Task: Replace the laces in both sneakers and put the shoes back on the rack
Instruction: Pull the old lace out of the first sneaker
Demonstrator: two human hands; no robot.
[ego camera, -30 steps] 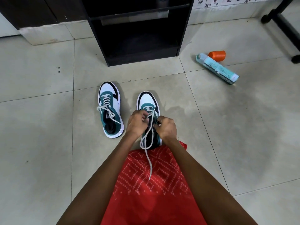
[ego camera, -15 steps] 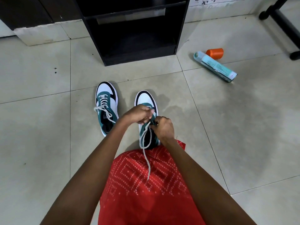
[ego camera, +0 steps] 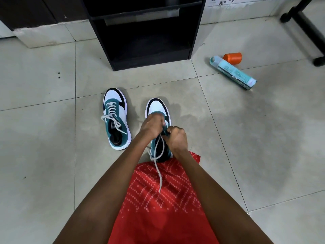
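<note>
Two white, teal and black sneakers stand side by side on the tiled floor, toes pointing away from me. The left sneaker (ego camera: 116,118) is laced with a white lace and nobody touches it. Over the tongue of the right sneaker (ego camera: 158,110) both my hands work. My left hand (ego camera: 152,126) has its fingers curled over the eyelets, pinching the white lace (ego camera: 159,171). My right hand (ego camera: 176,138) grips the lace and the shoe's edge. A loose lace end trails down over red patterned cloth (ego camera: 163,205) on my lap.
The black shoe rack (ego camera: 146,55) stands open just beyond the sneakers. A light-blue spray can (ego camera: 233,73) lies on the floor at right with an orange cap (ego camera: 233,58) beside it. A black furniture leg (ego camera: 306,25) crosses the top right corner.
My left hand has moved up the right sneaker's tongue toward the toe, pulling the lace, and my right hand has shifted slightly. The camera has tilted a little.
</note>
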